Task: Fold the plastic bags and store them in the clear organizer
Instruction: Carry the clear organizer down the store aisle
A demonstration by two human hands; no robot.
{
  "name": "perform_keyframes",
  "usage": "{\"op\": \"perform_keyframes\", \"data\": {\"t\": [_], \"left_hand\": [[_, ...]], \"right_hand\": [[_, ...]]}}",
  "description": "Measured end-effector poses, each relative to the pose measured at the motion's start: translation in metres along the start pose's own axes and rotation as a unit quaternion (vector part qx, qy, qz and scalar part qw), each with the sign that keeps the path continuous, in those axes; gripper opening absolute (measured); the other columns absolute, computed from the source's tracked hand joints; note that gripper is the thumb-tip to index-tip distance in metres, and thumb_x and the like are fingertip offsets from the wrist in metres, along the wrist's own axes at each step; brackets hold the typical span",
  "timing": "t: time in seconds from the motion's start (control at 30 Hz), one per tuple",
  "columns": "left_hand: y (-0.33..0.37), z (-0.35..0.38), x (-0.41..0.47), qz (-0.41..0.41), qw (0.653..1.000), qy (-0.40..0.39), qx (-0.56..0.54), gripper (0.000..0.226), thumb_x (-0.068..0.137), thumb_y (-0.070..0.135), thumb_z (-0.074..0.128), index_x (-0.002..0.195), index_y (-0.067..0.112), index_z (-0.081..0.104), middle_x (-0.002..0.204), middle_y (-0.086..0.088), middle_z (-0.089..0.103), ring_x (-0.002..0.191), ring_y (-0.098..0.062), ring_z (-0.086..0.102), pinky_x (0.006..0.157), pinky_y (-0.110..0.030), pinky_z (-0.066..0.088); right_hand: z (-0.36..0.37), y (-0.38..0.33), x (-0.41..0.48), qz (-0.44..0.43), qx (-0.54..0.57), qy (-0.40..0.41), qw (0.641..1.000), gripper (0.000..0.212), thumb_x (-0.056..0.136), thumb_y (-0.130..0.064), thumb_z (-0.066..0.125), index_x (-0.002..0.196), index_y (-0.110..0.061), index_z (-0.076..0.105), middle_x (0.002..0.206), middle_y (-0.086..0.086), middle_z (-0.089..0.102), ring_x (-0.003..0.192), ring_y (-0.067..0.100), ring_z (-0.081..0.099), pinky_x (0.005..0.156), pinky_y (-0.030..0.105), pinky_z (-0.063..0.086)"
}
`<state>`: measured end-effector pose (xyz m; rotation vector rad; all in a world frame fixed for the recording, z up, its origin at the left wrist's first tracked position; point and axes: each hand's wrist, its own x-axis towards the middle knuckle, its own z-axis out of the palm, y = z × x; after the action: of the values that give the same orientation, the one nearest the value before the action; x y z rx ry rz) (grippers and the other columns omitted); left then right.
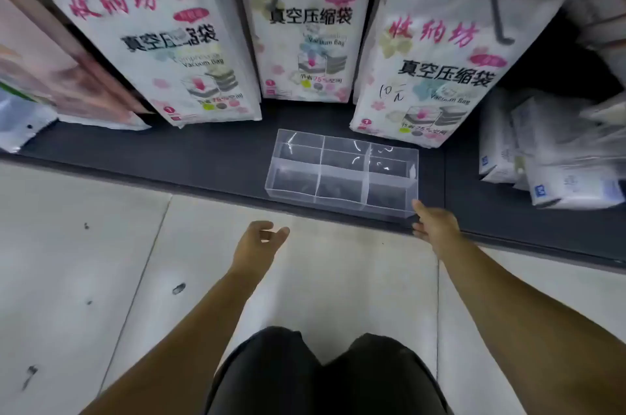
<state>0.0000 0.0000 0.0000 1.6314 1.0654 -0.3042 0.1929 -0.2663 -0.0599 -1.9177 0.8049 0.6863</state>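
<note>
Pale floor tiles [84,245] meet a low dark shelf [203,150], with printed vacuum-bag packs [162,41] hanging above it. The clear organizer [338,199] sits on the shelf near its front edge, its compartments showing only the dark shelf through them. The right hand [437,224] is at its near right corner, thumb and fingers spread; I cannot tell whether it grips. The left hand [259,241] hovers over the floor, loosely curled and holding nothing.

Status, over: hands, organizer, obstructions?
Left hand empty, over floor. Right hand at near right corner of clear organizer, grip unclear. Compartments look empty. Vacuum bag packs hang behind.
</note>
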Motion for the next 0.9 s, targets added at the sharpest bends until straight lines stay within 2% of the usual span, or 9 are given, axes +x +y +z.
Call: {"op": "perform_keyframes", "data": {"t": [0.13, 0.27, 0.33, 0.4, 0.5, 0.57, 0.67, 0.77, 0.9], "left_hand": [[-0.012, 0.023, 0.043, 0.015, 1.000, -0.013, 0.023, 0.047, 0.092, 0.042, 0.059, 0.127, 0.014, 0.048, 0.118, -0.004, 0.057, 0.108, -0.025, 0.058, 0.094, -0.037, 0.049], [-0.015, 0.036, 0.058, 0.035, 0.999, -0.008, 0.032, 0.044, 0.092, 0.041, 0.060, 0.124, 0.013, 0.050, 0.117, -0.005, 0.058, 0.107, -0.026, 0.058, 0.094, -0.038, 0.049], [-0.011, 0.035, 0.050, 0.030, 0.999, -0.012, 0.036, 0.044, 0.092, 0.041, 0.059, 0.125, 0.014, 0.050, 0.118, -0.005, 0.057, 0.107, -0.026, 0.058, 0.095, -0.039, 0.049], [-0.001, 0.029, 0.032, 0.033, 0.998, -0.015, 0.042, 0.044, 0.092, 0.042, 0.059, 0.125, 0.015, 0.050, 0.119, -0.005, 0.058, 0.107, -0.025, 0.058, 0.094, -0.037, 0.049], [0.023, 0.016, -0.007, 0.039, 0.996, -0.020, 0.076, 0.045, 0.092, 0.043, 0.058, 0.126, 0.015, 0.049, 0.118, -0.002, 0.057, 0.106, -0.022, 0.058, 0.088, -0.031, 0.048], [0.041, 0.007, -0.038, 0.044, 0.993, -0.026, 0.107, 0.043, 0.093, 0.042, 0.057, 0.126, 0.016, 0.049, 0.114, 0.002, 0.056, 0.100, -0.017, 0.057, 0.079, -0.024, 0.043], [0.072, -0.008, -0.091, 0.050, 0.987, -0.036, 0.147, 0.040, 0.094, 0.040, 0.057, 0.125, 0.016, 0.050, 0.108, 0.006, 0.053, 0.092, -0.012, 0.052, 0.070, -0.019, 0.038], [0.110, -0.023, -0.152, 0.057, 0.985, -0.049, 0.156, 0.040, 0.094, 0.039, 0.058, 0.125, 0.015, 0.051, 0.105, 0.007, 0.054, 0.090, -0.011, 0.053, 0.071, -0.020, 0.039], [0.163, -0.044, -0.238, 0.075, 0.983, -0.072, 0.154, 0.032, 0.092, 0.039, 0.059, 0.118, 0.020, 0.054, 0.098, 0.015, 0.054, 0.084, 0.003, 0.052, 0.063, -0.012, 0.038]], "right_hand": [[0.021, 0.012, 0.047, -0.023, -0.006, 0.013, 1.000, 0.032, 0.084, -0.042, 0.068, 0.076, -0.012, 0.060, 0.073, 0.006, 0.059, 0.068, 0.019, 0.059, 0.072, 0.034, 0.056], [0.028, 0.013, 0.072, -0.032, 0.013, 0.011, 0.999, 0.011, 0.087, -0.014, 0.067, 0.090, -0.006, 0.061, 0.077, 0.008, 0.057, 0.063, 0.019, 0.055, 0.059, 0.029, 0.054], [0.024, 0.014, 0.068, -0.026, 0.024, -0.015, 0.999, 0.009, 0.086, -0.005, 0.067, 0.092, -0.005, 0.060, 0.081, 0.008, 0.056, 0.068, 0.020, 0.057, 0.059, 0.028, 0.053], [0.013, 0.015, 0.052, -0.015, 0.011, -0.024, 1.000, 0.010, 0.086, -0.005, 0.067, 0.094, -0.004, 0.060, 0.077, 0.009, 0.056, 0.065, 0.021, 0.055, 0.063, 0.031, 0.054], [-0.014, 0.015, 0.013, 0.003, -0.026, -0.016, 1.000, 0.014, 0.086, -0.011, 0.068, 0.097, -0.005, 0.062, 0.072, 0.008, 0.053, 0.060, 0.020, 0.050, 0.061, 0.031, 0.051], [-0.035, 0.012, -0.021, 0.006, -0.036, -0.015, 0.999, 0.019, 0.087, -0.015, 0.066, 0.102, -0.004, 0.062, 0.079, 0.010, 0.053, 0.066, 0.020, 0.049, 0.058, 0.028, 0.047], [-0.071, -0.002, -0.084, 0.024, -0.014, -0.026, 0.999, 0.034, 0.091, -0.019, 0.063, 0.118, 0.000, 0.058, 0.098, 0.014, 0.058, 0.077, 0.022, 0.055, 0.071, 0.032, 0.048], [-0.117, -0.020, -0.164, 0.066, 0.063, -0.062, 0.994, 0.044, 0.090, -0.018, 0.066, 0.128, -0.002, 0.051, 0.113, 0.014, 0.055, 0.080, 0.022, 0.062, 0.084, 0.033, 0.053], [-0.188, -0.034, -0.279, 0.053, 0.076, -0.084, 0.992, 0.037, 0.092, -0.009, 0.061, 0.126, 0.004, 0.054, 0.128, 0.024, 0.054, 0.110, 0.033, 0.059, 0.094, 0.034, 0.049]]}}
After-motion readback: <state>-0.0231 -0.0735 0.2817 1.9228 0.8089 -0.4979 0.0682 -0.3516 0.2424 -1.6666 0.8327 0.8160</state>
